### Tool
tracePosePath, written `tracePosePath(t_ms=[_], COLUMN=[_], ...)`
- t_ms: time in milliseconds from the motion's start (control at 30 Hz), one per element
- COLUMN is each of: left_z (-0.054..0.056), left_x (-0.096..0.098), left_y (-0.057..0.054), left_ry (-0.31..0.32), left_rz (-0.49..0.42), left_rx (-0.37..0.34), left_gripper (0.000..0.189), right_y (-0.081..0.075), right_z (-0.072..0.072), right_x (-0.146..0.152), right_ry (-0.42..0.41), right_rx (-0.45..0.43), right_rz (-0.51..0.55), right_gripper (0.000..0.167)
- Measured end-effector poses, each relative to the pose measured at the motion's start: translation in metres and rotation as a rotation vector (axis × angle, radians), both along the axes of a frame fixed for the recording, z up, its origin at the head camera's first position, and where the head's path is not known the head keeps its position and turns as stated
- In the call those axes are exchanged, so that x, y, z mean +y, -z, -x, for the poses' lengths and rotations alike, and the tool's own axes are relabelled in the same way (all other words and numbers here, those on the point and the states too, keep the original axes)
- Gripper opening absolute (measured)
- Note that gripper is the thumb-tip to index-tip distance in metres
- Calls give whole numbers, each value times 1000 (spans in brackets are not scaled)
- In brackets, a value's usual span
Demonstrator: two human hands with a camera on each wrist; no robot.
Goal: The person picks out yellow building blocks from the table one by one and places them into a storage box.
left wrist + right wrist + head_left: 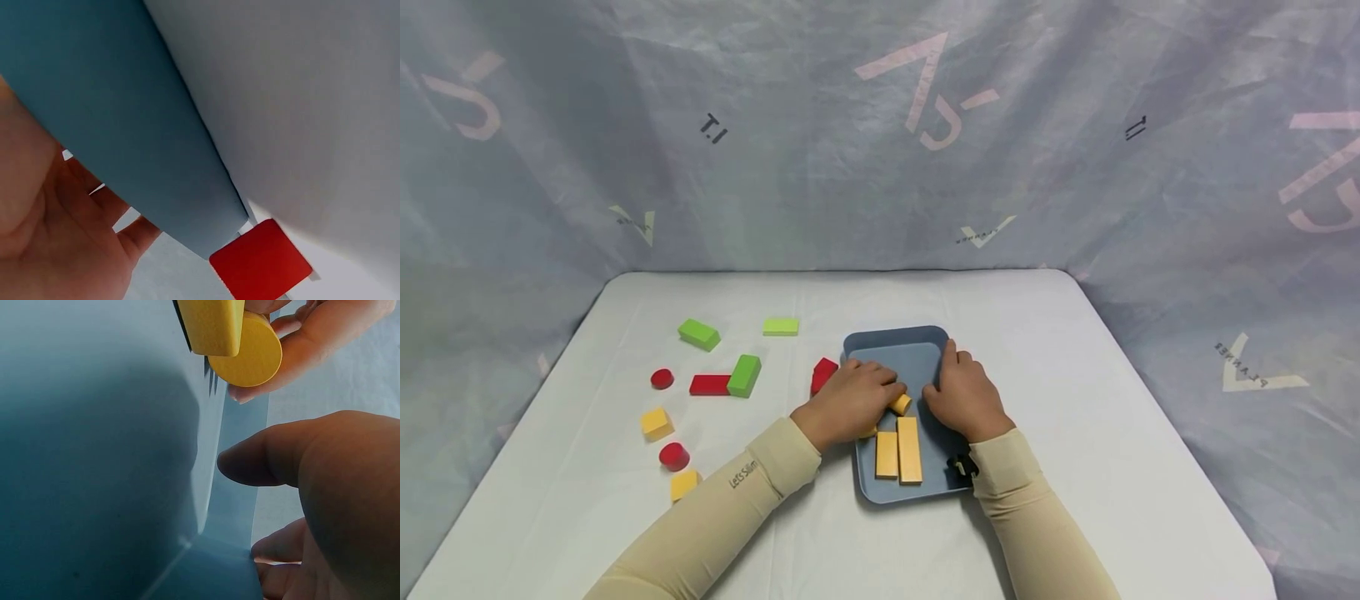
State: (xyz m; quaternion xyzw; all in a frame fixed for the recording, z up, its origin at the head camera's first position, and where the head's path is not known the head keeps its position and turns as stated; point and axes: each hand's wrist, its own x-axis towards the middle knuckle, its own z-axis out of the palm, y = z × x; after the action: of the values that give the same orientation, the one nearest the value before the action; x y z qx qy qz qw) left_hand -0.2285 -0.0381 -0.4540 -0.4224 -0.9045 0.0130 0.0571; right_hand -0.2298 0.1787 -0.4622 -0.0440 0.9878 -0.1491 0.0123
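Head view: the left hand [853,402], reaching over the left wall of a blue-grey rectangular tray [895,337], grasps a yellow wooden cylinder [901,406] within the tray's outline; contact with the floor cannot be told. The right hand [967,398] grips the tray's right wall, thumb inside, fingers outside. Two yellow oblong blocks [909,451] lie side by side in the tray. A red block [823,372] sits just beside the left wall, outside.
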Motion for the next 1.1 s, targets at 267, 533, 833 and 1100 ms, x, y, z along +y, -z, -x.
tracePosePath(t_ms=[267, 533, 833, 1100], left_z=[-3, -3, -5, -11], left_x=[-1, -2, -5, -14], left_y=[-2, -1, -2, -6], left_ry=[-11, -35, -57, -91], left_rz=[-7, -6, -18, -52], left_rx=[27, 12, -22, -52], left_gripper=[37, 41, 45, 49], right_y=[-2, -1, 0, 0], right_z=[-1, 0, 0, 0], right_x=[0, 0, -1, 0], right_ry=[2, 1, 2, -3], right_rx=[10, 15, 14, 11], right_rz=[2, -3, -9, -5], right_gripper=[83, 83, 83, 83])
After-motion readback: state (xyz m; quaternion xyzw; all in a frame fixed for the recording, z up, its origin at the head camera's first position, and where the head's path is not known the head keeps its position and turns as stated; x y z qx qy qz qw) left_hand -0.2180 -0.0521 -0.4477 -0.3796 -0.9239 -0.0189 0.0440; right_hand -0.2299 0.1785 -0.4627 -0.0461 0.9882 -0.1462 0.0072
